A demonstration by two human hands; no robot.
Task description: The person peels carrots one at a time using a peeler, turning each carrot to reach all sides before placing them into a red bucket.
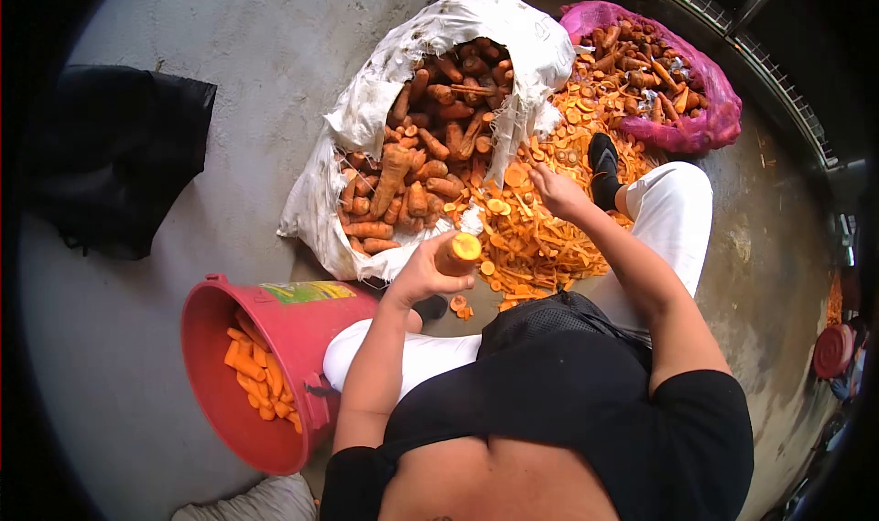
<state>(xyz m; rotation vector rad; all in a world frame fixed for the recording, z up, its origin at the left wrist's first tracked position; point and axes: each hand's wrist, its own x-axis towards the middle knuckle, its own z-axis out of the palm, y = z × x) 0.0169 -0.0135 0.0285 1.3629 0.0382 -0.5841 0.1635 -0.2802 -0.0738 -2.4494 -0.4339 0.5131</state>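
A thick carrot (457,255) is in my left hand (426,272), its cut, yellow-orange end facing up toward me. My right hand (557,191) is closed around a thin tool (527,154) over the heap of peelings (540,246); the tool's blade is too small to make out. Just beyond my left hand, a torn white sack (352,123) lies open, full of unpeeled carrots (396,168). At the lower left, a red bucket (206,374) tilts on its side with peeled orange carrots (261,367) inside.
A pink mesh sack (719,118) of carrots lies at the upper right. Black cloth or plastic (119,155) is on the grey floor at the left. My bent legs flank the peelings. A metal grate (778,72) runs along the right, near a red round object (833,351).
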